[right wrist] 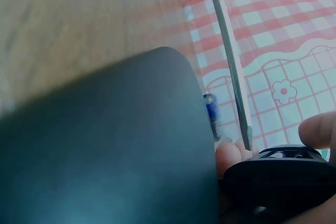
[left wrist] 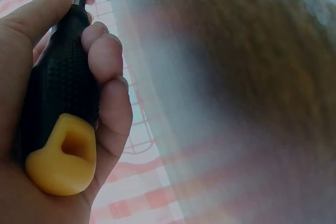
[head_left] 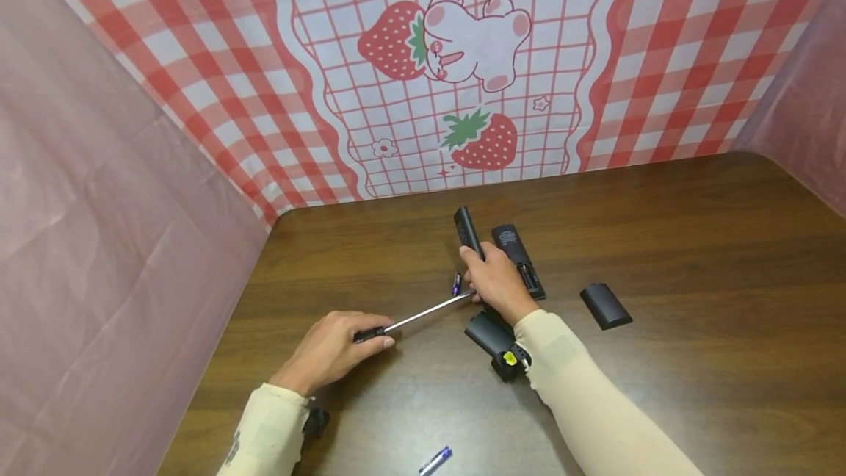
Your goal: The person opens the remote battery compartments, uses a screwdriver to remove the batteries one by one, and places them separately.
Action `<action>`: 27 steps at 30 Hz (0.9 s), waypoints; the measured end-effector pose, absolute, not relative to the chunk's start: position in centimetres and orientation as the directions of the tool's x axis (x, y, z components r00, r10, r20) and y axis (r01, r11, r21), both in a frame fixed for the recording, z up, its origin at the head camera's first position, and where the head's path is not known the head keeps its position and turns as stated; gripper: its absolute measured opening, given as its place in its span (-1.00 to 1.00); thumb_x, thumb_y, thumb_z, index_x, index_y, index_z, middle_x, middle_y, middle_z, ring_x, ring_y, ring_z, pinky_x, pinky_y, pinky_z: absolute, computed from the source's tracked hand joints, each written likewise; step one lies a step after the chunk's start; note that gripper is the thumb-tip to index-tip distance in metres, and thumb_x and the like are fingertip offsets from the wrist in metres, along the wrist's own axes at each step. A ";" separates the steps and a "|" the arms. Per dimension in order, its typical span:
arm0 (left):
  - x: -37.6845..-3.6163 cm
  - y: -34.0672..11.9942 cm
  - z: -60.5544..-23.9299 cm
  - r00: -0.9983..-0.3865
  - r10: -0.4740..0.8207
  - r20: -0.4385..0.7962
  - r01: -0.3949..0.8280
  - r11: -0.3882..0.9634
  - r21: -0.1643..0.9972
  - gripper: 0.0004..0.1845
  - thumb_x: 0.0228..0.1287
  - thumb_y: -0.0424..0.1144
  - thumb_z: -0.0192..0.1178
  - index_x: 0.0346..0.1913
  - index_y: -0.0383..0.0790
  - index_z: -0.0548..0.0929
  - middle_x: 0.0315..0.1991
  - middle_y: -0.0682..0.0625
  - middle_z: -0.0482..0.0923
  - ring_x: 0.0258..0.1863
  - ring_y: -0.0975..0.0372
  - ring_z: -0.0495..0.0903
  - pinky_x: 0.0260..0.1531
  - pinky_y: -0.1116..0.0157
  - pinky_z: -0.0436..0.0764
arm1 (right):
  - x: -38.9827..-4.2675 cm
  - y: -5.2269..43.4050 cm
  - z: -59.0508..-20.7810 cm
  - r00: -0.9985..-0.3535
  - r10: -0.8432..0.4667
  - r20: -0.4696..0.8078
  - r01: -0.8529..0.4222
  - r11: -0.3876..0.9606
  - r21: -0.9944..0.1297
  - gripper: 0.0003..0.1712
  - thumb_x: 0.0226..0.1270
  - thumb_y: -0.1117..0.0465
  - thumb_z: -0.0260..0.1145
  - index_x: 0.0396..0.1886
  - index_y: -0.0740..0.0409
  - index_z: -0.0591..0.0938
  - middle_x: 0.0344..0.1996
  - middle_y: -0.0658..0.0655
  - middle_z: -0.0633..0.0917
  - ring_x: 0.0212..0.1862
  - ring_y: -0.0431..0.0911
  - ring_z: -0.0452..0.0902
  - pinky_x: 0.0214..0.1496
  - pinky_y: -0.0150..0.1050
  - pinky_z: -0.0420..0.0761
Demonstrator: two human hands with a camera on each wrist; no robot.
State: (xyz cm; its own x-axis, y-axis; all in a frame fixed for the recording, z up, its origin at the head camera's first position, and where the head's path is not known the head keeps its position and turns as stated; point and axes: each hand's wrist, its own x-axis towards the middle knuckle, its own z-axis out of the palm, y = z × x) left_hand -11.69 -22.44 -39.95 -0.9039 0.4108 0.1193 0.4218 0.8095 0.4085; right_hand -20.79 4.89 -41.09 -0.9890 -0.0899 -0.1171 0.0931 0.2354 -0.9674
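My left hand (head_left: 340, 347) grips a screwdriver (left wrist: 65, 77) by its black handle with a yellow end, thumb laid along it. Its metal shaft (head_left: 426, 312) slants up to the right. In my right hand (head_left: 499, 281) is a black remote control (head_left: 466, 228), held tilted up off the table. The right wrist view shows the shaft's tip beside the near end of this remote (right wrist: 283, 182), close to the fingertips; whether they touch I cannot tell. A purple-and-silver battery (head_left: 457, 283) lies just left of the right hand.
Behind the right hand lies a second black remote (head_left: 518, 259), its battery compartment uncovered. A black cover (head_left: 605, 305) rests farther right, and a similar black piece (head_left: 489, 333) is by the right wrist. Another battery (head_left: 435, 460) is at the wooden table's (head_left: 700, 255) near side.
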 end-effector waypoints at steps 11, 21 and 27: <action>-11.6 -22.4 -39.9 -0.906 0.408 0.114 0.417 0.807 0.418 -0.69 0.29 0.11 0.33 0.04 0.17 0.76 -0.06 0.24 0.72 -0.03 0.37 0.64 -0.01 0.18 0.61 | -20.8 4.9 -41.0 -0.989 -0.084 -0.120 0.099 0.227 -0.969 -0.64 0.55 -0.01 0.08 -0.10 0.24 0.49 -0.44 0.23 0.60 -0.58 -0.14 0.46 -0.57 -0.26 0.56; -11.5 -22.5 -39.9 -0.906 0.407 0.115 0.415 0.804 0.425 -0.69 0.30 0.12 0.31 0.04 0.17 0.76 -0.05 0.25 0.71 -0.02 0.36 0.64 0.00 0.19 0.61 | -20.8 5.0 -41.1 -0.990 -0.084 -0.111 0.086 0.258 -0.962 -0.63 0.54 -0.02 0.08 -0.10 0.24 0.49 -0.42 0.24 0.62 -0.58 -0.14 0.48 -0.56 -0.24 0.58; -11.4 -22.7 -39.9 -0.904 0.408 0.126 0.421 0.802 0.424 -0.70 0.31 0.12 0.31 0.03 0.18 0.75 -0.06 0.29 0.70 -0.02 0.38 0.64 -0.01 0.19 0.61 | -20.6 5.0 -41.0 -0.991 -0.086 -0.107 0.081 0.259 -0.962 -0.62 0.54 -0.02 0.08 -0.09 0.25 0.49 -0.43 0.25 0.62 -0.58 -0.13 0.49 -0.57 -0.22 0.59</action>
